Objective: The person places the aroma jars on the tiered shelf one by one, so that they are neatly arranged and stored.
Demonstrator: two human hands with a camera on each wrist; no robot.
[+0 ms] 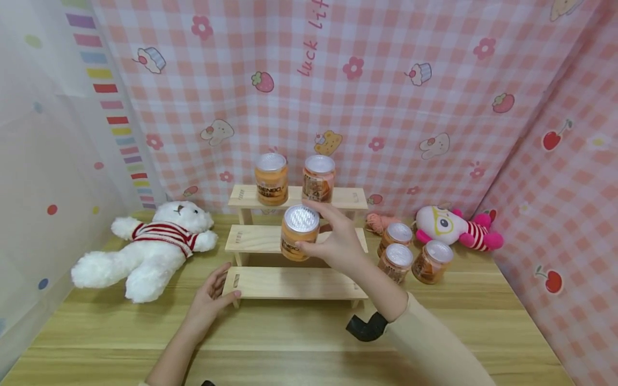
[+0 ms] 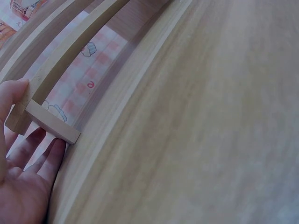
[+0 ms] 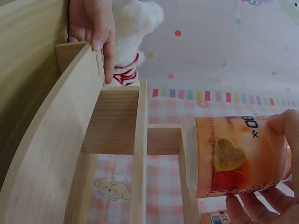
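My right hand grips an orange-labelled jar with a clear lid, thumb on one side and fingers on the other. The jar is upright in front of the middle step of a wooden three-step display stand; whether its base touches the step I cannot tell. My left hand holds the left end of the stand's lowest step. In the left wrist view its thumb lies over the board and the other fingers are below, by the leg. Two similar jars stand on the top step.
Three more jars stand on the table right of the stand. A white teddy bear lies at the left, a pink plush toy at the back right beside pink yarn. Checked cloth hangs behind.
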